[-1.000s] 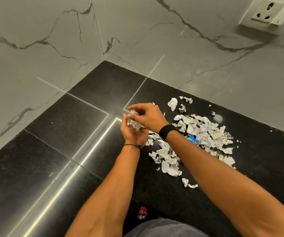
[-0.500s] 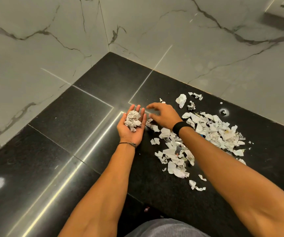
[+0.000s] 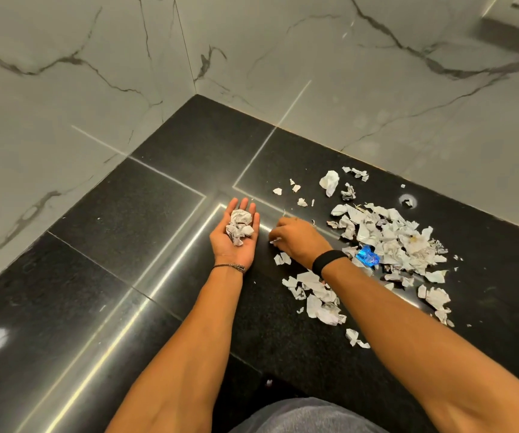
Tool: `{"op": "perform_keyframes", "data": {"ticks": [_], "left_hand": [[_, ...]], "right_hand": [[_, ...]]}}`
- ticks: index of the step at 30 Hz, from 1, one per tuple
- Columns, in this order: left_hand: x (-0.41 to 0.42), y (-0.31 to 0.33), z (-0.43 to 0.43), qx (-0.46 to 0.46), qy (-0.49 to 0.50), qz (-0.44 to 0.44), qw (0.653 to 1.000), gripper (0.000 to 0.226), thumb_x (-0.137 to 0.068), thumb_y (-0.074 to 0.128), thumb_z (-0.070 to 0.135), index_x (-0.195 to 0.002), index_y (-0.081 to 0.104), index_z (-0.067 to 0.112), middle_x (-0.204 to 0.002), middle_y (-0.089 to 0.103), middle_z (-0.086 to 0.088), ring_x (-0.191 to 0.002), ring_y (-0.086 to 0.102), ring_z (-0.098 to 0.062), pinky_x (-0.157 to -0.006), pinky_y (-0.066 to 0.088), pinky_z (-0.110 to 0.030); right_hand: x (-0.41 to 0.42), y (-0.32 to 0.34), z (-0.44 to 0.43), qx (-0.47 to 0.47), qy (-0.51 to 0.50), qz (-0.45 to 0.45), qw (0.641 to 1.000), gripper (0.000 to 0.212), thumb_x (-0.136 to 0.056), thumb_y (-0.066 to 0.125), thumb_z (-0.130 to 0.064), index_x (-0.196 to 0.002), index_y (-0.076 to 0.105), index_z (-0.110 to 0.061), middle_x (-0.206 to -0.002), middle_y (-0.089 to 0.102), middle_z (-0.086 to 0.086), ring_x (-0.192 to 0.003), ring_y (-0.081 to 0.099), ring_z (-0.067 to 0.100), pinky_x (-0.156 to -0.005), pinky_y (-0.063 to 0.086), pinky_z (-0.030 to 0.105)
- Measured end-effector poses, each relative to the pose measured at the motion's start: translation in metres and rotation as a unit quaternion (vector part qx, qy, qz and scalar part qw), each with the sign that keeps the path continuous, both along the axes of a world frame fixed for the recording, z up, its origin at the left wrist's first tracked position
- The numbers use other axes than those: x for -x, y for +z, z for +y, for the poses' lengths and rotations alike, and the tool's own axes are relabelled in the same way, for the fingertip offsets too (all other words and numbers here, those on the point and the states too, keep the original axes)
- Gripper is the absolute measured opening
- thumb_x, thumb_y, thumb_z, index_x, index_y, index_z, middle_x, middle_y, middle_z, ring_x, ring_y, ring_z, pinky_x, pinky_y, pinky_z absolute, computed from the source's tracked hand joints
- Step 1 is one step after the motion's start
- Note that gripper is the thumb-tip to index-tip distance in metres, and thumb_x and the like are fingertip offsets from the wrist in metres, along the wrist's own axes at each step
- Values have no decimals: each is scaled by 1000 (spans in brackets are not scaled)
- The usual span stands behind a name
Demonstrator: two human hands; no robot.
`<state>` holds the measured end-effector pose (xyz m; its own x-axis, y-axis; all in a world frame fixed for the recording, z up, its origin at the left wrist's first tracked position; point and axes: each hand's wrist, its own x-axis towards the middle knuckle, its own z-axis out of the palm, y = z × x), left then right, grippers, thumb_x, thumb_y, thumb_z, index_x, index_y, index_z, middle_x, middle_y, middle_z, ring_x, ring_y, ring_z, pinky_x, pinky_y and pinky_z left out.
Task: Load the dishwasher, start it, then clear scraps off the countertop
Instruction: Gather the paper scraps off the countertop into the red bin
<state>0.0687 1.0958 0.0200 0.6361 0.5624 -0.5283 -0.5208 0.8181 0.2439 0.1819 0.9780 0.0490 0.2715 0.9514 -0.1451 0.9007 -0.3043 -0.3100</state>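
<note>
**Head camera: a loose handful, and most of the litter not yet picked up**

My left hand (image 3: 236, 242) lies palm up at the middle of the frame. Its fingers are straight and flat, and a wad of paper (image 3: 240, 226) sits on the palm with nothing gripping it. Just to its right, my right hand (image 3: 298, 239) has its fingers curled down onto the black countertop (image 3: 158, 214). They seem to pinch a thin white scrap (image 3: 274, 241) at their tips.

The main pile of scraps (image 3: 389, 239) spreads across the right half of the frame, well apart from my open palm. A blue wrapper (image 3: 367, 257) sits at its lower left edge.

I see four risks from here:
- The wad could roll off if I tilt the palm or drop more on top, because nothing holds it in.
- The scrap is thin and the stone is polished, so my fingertips may slide off it.
- My right forearm passes over the lower bits and could drag them off the front edge.
- A quick sweep would scatter such light pieces, and the tiny flecks at far right are easy to miss.
</note>
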Motion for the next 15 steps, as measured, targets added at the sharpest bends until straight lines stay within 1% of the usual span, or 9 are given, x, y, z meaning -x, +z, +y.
{"op": "perform_keyframes", "data": {"ticks": [2,3,6,7,9,10,11,14,15], "left_hand": [[2,4,-4,0,2,-3,1000,33,-104,40,17,-125,65,12,-127,67,-11,-124,61,-29,-99,51,-41],[4,6,-7,-2,1,-2,1000,32,-104,42,18,-123,66,12,-127,68,-11,-125,61,-29,-99,51,-41],[7,13,-17,-11,-2,-3,1000,31,-105,42,25,-120,66,12,-128,67,-11,-124,61,-30,-98,52,-41],[7,13,-20,-13,-1,1,1000,33,-106,41,30,-120,66,12,-127,68,-12,-122,62,-30,-96,54,-40],[7,15,-26,-16,-5,6,1000,41,-107,38,39,-118,67,12,-121,69,-13,-110,67,-28,-85,56,-37],[6,16,-29,-17,-8,6,1000,45,-107,37,43,-116,68,11,-117,70,-14,-103,69,-27,-81,56,-35],[6,18,-33,-20,-10,4,1000,50,-106,35,47,-115,68,10,-114,71,-15,-101,70,-27,-84,55,-35],[5,19,-39,-4,-15,-7,1000,62,-104,35,54,-124,64,3,-118,71,-19,-111,67,-31,-111,44,-41],[6,21,-40,2,-14,-6,1000,62,-104,36,54,-122,65,2,-117,71,-20,-111,67,-31,-113,42,-42]], "right_hand": [[0,6,-5,-5,-39,17,999,17,-93,63,-20,-106,75,-18,-102,65,6,-101,61,27,-80,44,34],[0,11,-7,-24,-66,33,997,17,-92,65,-23,-105,75,-19,-101,66,5,-99,62,25,-78,44,33],[3,26,-7,-138,-155,122,971,12,-88,73,-26,-97,77,-19,-88,68,0,-85,62,17,-79,51,37],[6,32,-4,-171,-169,154,958,12,-86,75,-26,-94,78,-18,-84,68,-3,-80,62,13,-78,52,36],[15,47,2,-212,-171,209,939,11,-85,78,-26,-91,78,-18,-82,71,-6,-76,64,7,-76,54,29],[20,53,6,-223,-167,230,933,10,-84,78,-26,-90,78,-18,-81,72,-7,-76,66,5,-76,55,28],[24,58,11,-229,-161,241,929,9,-84,78,-26,-90,77,-19,-81,73,-8,-77,67,5,-78,56,29],[37,66,20,-234,-157,236,930,7,-83,76,-25,-88,77,-21,-82,73,-10,-79,69,5,-81,58,35],[40,67,22,-231,-158,231,932,7,-83,76,-25,-88,76,-20,-82,71,-12,-79,69,5,-81,58,36]]}}
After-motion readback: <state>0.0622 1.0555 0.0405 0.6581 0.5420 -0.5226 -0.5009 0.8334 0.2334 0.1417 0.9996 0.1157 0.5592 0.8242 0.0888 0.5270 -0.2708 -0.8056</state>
